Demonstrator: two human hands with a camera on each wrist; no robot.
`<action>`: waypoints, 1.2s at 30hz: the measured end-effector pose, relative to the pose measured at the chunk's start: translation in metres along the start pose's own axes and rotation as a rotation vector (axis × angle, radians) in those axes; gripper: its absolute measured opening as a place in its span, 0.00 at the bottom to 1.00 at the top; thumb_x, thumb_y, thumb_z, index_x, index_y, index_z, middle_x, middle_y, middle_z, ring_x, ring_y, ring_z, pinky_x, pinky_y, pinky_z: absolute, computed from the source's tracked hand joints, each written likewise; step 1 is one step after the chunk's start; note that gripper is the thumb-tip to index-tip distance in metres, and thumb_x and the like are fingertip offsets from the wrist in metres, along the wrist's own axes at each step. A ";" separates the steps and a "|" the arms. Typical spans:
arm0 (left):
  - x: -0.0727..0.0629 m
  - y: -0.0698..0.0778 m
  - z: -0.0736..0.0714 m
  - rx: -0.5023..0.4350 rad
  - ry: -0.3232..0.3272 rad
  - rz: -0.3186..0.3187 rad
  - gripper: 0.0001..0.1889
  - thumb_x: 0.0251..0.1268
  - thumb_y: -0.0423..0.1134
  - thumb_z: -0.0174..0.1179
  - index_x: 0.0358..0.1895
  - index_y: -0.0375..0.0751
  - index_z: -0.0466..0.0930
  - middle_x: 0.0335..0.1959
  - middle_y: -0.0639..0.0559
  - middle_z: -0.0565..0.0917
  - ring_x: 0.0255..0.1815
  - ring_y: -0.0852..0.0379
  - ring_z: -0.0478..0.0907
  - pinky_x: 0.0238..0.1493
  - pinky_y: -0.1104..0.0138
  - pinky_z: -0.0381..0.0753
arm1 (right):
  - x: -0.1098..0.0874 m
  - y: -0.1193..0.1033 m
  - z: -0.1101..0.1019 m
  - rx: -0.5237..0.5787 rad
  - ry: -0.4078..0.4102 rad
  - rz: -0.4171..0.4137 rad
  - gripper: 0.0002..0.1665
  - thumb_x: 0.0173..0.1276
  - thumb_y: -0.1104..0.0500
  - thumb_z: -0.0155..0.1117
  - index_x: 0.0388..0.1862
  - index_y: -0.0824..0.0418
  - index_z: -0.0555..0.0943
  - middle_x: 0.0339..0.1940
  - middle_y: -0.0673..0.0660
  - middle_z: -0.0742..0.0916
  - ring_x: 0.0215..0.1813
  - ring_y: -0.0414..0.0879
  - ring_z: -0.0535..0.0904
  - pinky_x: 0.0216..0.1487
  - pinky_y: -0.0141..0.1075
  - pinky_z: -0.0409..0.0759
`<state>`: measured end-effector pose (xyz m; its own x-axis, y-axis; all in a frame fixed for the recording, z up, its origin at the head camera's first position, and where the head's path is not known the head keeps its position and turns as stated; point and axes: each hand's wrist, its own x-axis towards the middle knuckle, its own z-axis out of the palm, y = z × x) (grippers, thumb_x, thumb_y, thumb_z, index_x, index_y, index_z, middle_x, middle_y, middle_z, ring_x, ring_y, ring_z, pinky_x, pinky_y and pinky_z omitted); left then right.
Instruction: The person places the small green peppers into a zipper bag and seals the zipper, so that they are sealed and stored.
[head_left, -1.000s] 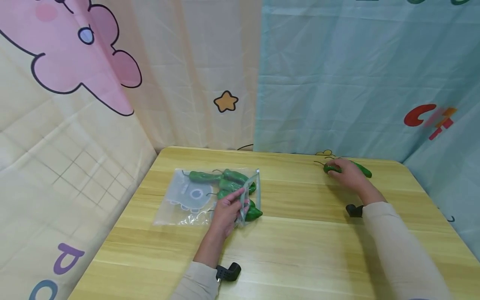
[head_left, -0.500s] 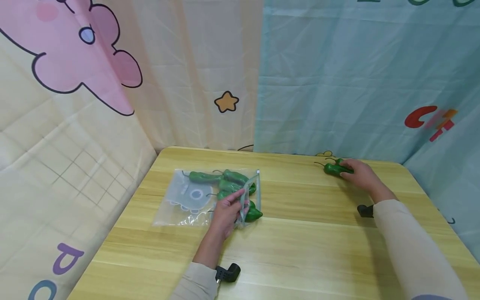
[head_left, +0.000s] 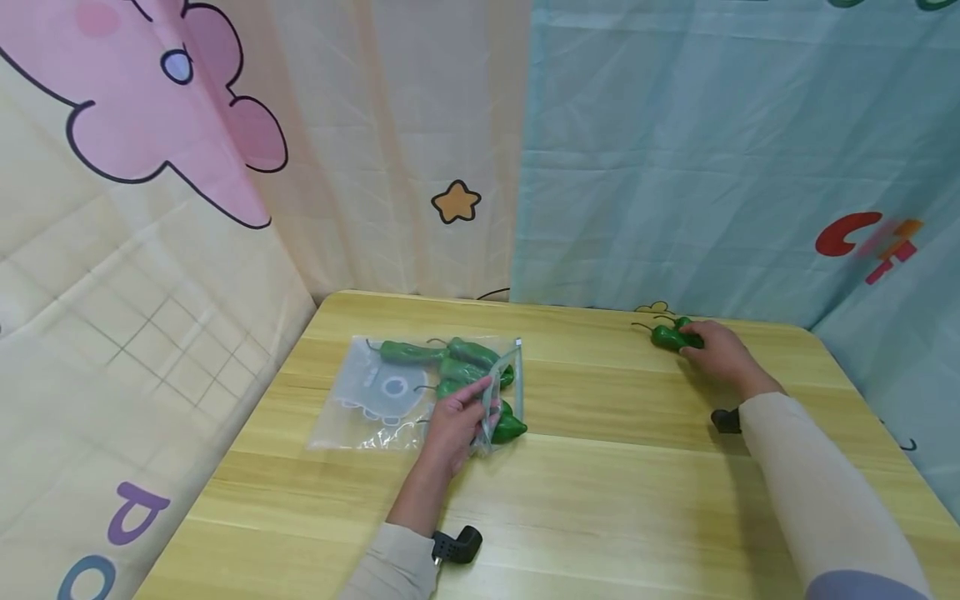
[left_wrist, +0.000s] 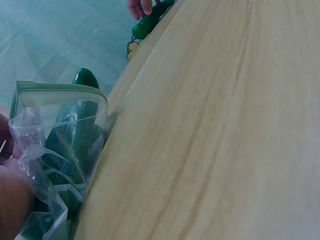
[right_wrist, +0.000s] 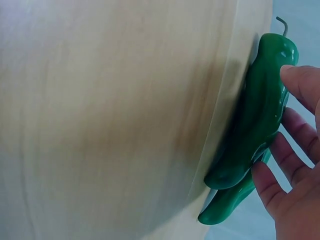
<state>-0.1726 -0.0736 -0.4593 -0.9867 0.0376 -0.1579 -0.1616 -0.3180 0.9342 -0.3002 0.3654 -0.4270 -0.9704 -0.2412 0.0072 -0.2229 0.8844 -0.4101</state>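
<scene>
A clear zip bag [head_left: 360,417] lies on the left of the table with several long green peppers [head_left: 408,353] inside. My left hand [head_left: 450,425] holds the bag near its mouth, fingers at the raised edge. One pepper tip [left_wrist: 86,77] sticks out of the opening in the left wrist view. At the far right, two more green peppers lie side by side. My right hand [head_left: 716,354] pinches the nearer pepper [right_wrist: 267,100], thumb on one side and fingertips on the other. The farther pepper [right_wrist: 227,202] shows partly behind it.
The wooden table [head_left: 600,500] ends at the back against a cream and blue printed curtain [head_left: 675,167]. Another curtain side closes in on the left. A black wrist camera [head_left: 459,545] sits on the left wrist, another [head_left: 726,421] on the right.
My right hand has shifted right along the nearer pepper, from its stem end toward its far end, uncovering both stem ends. The left hand and the bag stay in place.
</scene>
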 end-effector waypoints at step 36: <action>0.001 -0.001 0.000 -0.005 0.009 0.017 0.24 0.65 0.21 0.52 0.65 0.31 0.74 0.60 0.33 0.77 0.43 0.58 0.82 0.42 0.71 0.83 | 0.005 -0.005 0.002 -0.013 0.004 -0.029 0.23 0.73 0.65 0.56 0.62 0.78 0.70 0.62 0.81 0.69 0.62 0.77 0.65 0.61 0.67 0.65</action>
<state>-0.1729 -0.0729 -0.4606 -0.9891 0.0234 -0.1453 -0.1450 -0.3228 0.9353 -0.3033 0.3591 -0.4268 -0.9639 -0.2653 0.0226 -0.2522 0.8823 -0.3975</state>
